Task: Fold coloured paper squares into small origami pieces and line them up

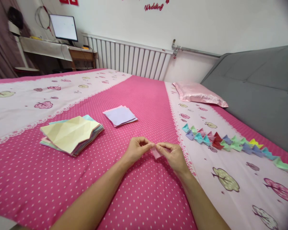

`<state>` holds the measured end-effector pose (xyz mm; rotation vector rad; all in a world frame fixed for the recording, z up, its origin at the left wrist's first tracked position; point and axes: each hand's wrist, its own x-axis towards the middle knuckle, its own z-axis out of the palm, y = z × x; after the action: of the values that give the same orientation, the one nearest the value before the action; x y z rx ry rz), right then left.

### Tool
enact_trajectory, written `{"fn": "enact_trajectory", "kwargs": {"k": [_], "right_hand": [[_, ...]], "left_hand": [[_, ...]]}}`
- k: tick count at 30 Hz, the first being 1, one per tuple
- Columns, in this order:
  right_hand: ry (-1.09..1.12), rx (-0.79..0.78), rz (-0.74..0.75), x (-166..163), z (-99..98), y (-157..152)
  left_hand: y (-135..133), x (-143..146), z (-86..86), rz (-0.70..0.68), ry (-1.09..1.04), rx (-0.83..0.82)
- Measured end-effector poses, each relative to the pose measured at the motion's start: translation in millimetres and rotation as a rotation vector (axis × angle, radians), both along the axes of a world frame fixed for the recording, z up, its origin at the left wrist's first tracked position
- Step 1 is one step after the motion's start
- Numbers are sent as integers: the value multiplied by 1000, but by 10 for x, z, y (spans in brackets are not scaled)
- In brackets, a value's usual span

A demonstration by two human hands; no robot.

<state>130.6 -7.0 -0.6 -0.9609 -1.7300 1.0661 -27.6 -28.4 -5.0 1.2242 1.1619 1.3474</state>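
My left hand [137,149] and my right hand [173,155] meet over the pink dotted bedspread [139,191], both pinching a small folded pink paper [156,152] between fingertips. To the left lies a stack of creased coloured paper sheets [72,133] with a yellow sheet on top. Behind the hands sits a small pile of lilac paper squares [120,115]. A row of several finished folded paper shapes [230,142] in mixed colours runs along the bed to the right.
A pink satin pillow [198,93] lies by the grey headboard [259,92] at right. A white radiator [129,60] lines the far wall. At far left a desk [45,48] carries a monitor [63,28].
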Motion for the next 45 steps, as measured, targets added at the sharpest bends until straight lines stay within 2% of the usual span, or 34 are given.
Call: {"fn": "enact_trajectory", "kwargs": {"k": [3,7,14,16,21,25,29,34,37,40,45], "right_hand": [[-11,12,20,5,0,7],[-52,40,-2,10,6,11],[-35,31,-17,-7,16,-10],[-3,-3,-46,3,13,-1],[73,-59,-142,91,2,74],[110,-44,-143,135,-10,119],[101,-31,-97,118,-13,121],[156,-66,29,75,-12,100],[191,-88,70,60,-23,92],[182,-106,51,45,-36,83],[105,-63,-30,10,-39,53]], "left_hand": [[0,2,-8,-57,38,-12],[11,-8,-16,-41,61,4],[5,-17,-11,-123,-18,62],[8,-18,-11,-96,-29,65],[30,-38,-4,74,-63,52],[27,-40,13,87,-88,34],[11,-29,18,43,34,16],[13,-28,-36,-9,321,121],[11,-26,-55,-42,336,79],[-3,-13,-33,-64,325,54],[-21,11,-8,5,436,174]]}}
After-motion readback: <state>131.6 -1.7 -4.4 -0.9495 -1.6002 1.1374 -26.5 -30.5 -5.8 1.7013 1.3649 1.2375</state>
